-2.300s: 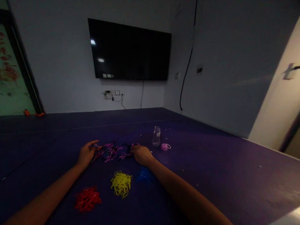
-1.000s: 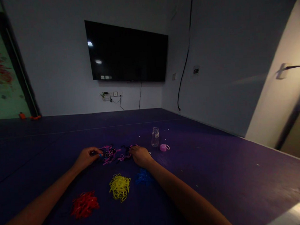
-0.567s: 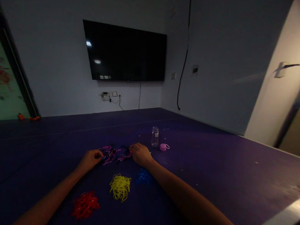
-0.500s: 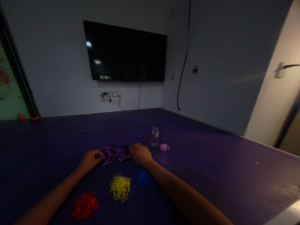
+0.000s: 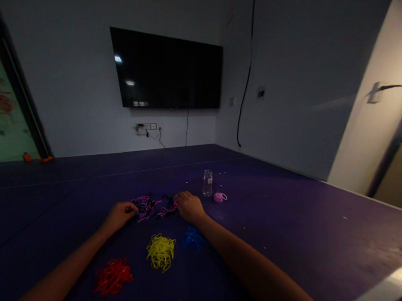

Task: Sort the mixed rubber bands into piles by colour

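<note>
My left hand (image 5: 122,214) is closed in a pinch at the left edge of a loose pile of pink and black rubber bands (image 5: 146,208). Whatever its fingertips hold is too small to name. Over the right end of a smaller pink and black cluster (image 5: 168,208), my right hand (image 5: 189,205) reaches down with bent fingers held together. Its fingertips are hidden behind the hand. Nearer to me lie a yellow pile of bands (image 5: 161,252), a red pile (image 5: 113,277) and a blue pile (image 5: 192,238), the last one beside my right forearm.
Just beyond my right hand stands a clear bottle (image 5: 207,184) without its cap. A pink cap with a loop (image 5: 219,197) lies beside it on the dark purple surface (image 5: 291,235). Small white scraps are scattered about. A television (image 5: 171,72) hangs on the far wall.
Both hands stay almost in place, with only slight finger movement at the pink and black bands. The piles, bottle and cap have not visibly moved.
</note>
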Motion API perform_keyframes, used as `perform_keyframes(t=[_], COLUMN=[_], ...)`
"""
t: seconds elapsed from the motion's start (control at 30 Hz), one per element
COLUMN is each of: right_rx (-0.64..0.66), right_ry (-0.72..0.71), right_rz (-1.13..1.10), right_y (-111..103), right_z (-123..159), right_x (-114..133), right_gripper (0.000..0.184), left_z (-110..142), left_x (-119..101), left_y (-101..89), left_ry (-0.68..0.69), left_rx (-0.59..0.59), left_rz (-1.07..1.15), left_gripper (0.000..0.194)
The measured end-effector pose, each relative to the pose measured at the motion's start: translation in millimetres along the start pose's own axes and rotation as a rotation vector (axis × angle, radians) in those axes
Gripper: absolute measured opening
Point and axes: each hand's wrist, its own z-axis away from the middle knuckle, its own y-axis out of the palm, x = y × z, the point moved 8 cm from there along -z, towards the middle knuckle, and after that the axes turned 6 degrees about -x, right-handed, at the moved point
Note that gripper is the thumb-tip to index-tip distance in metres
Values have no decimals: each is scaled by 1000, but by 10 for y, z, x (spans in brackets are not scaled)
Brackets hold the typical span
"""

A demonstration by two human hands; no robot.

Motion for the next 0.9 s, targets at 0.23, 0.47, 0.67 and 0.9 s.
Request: perform_keyframes(t=[0.23,0.47,0.67,0.9], right_rx=[-49,-421,-673,-753], right_ry=[17,351,466,497], right_rz=[-51,-303,-453,-497], right_y=[-3,-127,-213,-253], right_z=[-4,64,163,227], right_x=[-32,-456,-689,-771], right_gripper=[32,35,33,33], left_z=[9,211,545,392], left_x=[-147,-961,-1901,-1931], left_y=[-21,-143,593,1041], left_ry=[92,195,389,292], left_rx=[-34,-111,332,428], left_rz=[-105,60,131,1], left_gripper=[15,16,25,11])
